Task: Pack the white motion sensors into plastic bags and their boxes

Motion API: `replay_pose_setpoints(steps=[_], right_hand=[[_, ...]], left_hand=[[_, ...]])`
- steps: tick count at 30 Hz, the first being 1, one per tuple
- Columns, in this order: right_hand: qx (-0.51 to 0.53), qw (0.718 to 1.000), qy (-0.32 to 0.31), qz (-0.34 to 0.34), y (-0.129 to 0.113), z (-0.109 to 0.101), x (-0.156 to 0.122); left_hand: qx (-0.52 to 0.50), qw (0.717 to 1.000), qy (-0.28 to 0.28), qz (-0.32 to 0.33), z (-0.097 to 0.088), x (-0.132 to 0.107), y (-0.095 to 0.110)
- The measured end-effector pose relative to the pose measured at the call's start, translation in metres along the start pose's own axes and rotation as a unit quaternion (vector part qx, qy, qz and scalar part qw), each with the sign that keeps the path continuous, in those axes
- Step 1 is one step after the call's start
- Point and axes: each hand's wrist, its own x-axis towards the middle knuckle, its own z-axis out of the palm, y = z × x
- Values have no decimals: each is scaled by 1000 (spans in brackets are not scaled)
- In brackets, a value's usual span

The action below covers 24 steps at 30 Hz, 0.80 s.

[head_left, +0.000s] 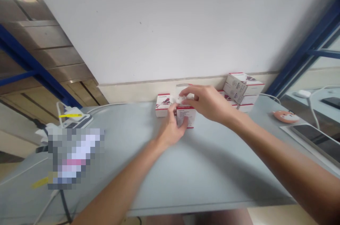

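— What are we holding?
— A white-and-red cardboard box [186, 118], upright at the near middle of the table; our left hand [172, 130] grips its front with curled fingers; our right hand [205, 103] arches over its top, fingers pinched on a small white piece [183, 94]; we cannot tell what that piece is.
— What stands around it?
— A matching box [162, 105] stands just to its left; a stack of similar boxes [243, 88] sits to the right, against the wall [170, 30].
— And farther out?
— On the grey table [212, 179], an orange oval object [286, 116] and a dark tablet [316, 143] lie right; a power strip [77, 119] lies left.
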Motion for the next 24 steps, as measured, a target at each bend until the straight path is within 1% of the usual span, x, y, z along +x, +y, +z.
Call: replay_pose_setpoints(steps=[3, 6, 8, 13, 16, 18, 20, 22, 24], right_hand=[[-72, 997, -25, 5, 2, 4, 10], [-144, 988, -53, -12, 5, 5, 11], [-171, 983, -63, -22, 6, 8, 10], [-164, 983, -53, -57, 6, 15, 8], [-98, 992, -59, -51, 9, 13, 8], [-35, 999, -25, -28, 11, 10, 7], [11, 999, 39, 10, 13, 6, 7], [37, 994, 98, 43, 13, 5, 9], [48, 988, 135, 53, 11, 7, 13]], left_hand=[[9, 1000, 6, 0, -1, 0, 0], [15, 1000, 3, 6, -1, 0, 0], [15, 1000, 7, 5, 0, 0, 1], [31, 999, 13, 10, -1, 1, 4], [51, 999, 9, 12, -4, 3, 9], [77, 997, 3, 11, -6, 4, 13], [105, 994, -3, 13, -8, 4, 16], [130, 991, -3, 19, -9, 4, 19], [144, 989, -4, 23, -10, 4, 22]])
